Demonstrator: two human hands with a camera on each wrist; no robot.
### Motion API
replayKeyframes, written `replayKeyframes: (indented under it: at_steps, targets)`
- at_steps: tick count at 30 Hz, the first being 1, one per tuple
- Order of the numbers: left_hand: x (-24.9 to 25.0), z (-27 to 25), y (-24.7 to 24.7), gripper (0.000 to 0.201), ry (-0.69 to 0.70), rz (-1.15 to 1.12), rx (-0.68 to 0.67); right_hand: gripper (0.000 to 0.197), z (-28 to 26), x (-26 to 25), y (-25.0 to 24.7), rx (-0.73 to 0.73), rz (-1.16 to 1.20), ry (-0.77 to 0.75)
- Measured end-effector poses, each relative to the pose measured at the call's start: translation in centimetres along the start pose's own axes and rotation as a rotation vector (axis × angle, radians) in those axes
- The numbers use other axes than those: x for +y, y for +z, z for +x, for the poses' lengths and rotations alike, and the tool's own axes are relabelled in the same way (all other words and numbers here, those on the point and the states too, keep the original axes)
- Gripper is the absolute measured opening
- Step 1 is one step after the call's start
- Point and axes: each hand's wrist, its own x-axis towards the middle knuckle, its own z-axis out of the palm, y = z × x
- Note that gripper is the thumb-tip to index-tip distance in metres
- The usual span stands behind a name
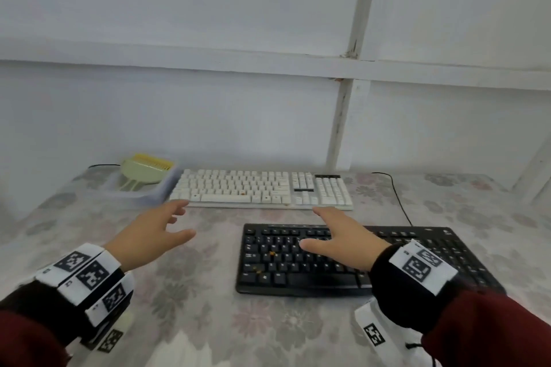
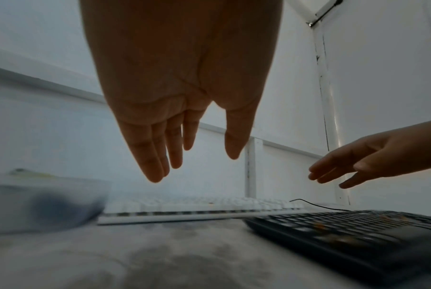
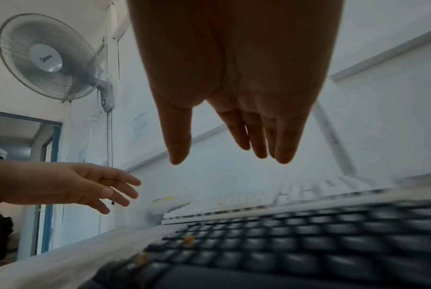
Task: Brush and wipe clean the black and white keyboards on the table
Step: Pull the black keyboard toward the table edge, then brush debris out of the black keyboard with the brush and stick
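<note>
A white keyboard (image 1: 262,191) lies at the back of the table, with a small orange crumb near its space bar. In front of it, to the right, lies a black keyboard (image 1: 298,265) with orange crumbs on its left keys. My left hand (image 1: 167,226) hovers open above the tablecloth, fingers stretched toward the white keyboard's left end. My right hand (image 1: 331,232) hovers open over the black keyboard's upper rows, fingers pointing at the white keyboard's front edge. Neither hand holds anything. A pale green and yellow brush (image 1: 146,171) rests in a clear tray (image 1: 140,194) left of the white keyboard.
A floral tablecloth (image 1: 193,292) covers the table. A black cable (image 1: 399,202) runs behind the black keyboard at the right. The white wall stands right behind the table. In the right wrist view a wall fan (image 3: 48,58) hangs high on the left.
</note>
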Motion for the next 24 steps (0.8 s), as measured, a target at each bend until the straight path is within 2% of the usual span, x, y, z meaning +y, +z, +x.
replayKeyframes:
  at_steps: [4,13,18,21,24]
  targets:
    - [-4.7,2.7,-3.7,0.063,0.007,0.025,0.019,0.08,5.0,-6.2,2.8,0.003,0.002,-0.031]
    - [-14.7,9.1,-10.5,0.059,-0.104,-0.01,0.087,0.072,16.7,-19.1,9.1,-0.051,0.053,-0.054]
    - [-17.4,12.2,-11.1,0.071,-0.15,0.029,-0.06,0.051,20.6,-22.7,11.8,-0.08,0.125,0.026]
    - [-18.0,13.2,-11.0,0.082,-0.165,0.034,-0.169,0.058,22.8,-22.8,13.1,-0.048,0.149,0.048]
    - [-18.8,14.2,-10.9,0.107,-0.122,0.008,-0.25,0.066,23.9,-22.8,13.9,-0.028,0.154,0.057]
